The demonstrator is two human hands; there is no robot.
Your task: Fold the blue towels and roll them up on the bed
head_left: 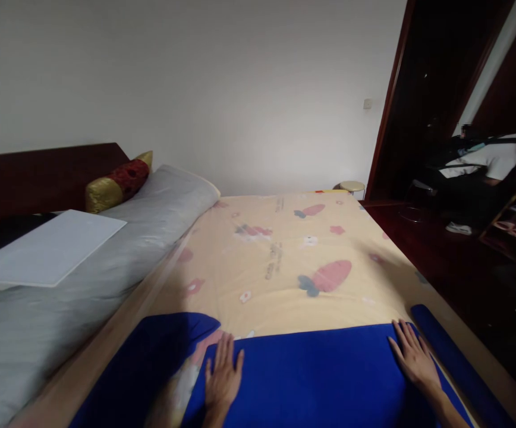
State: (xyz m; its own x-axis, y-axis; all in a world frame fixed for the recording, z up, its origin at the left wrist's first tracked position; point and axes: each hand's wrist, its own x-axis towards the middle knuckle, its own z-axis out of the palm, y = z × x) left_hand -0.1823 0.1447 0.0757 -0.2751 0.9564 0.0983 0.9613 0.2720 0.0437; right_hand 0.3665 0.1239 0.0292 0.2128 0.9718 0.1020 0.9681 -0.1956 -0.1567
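The blue cloth (320,380) under your palms is a smooth, matte, deep-coloured spread across the near end of the bed. Its far edge runs straight from one hand to the other, and a long rolled strip of it lies along the right side. Beyond it, the cream bed sheet (285,249) looks thin and soft, printed with pink carrots and small flowers. Your left hand (223,374) lies palm down near the cloth's far edge, fingers straight and close together, its grip flat open and holding nothing. Your right hand (414,356) rests near the far right corner, fingers slightly fanned, its grip just as flat and empty. To your left a puffy grey quilt (119,238) carries a flat white panel (48,246) and a shiny gold and red cushion (118,181).
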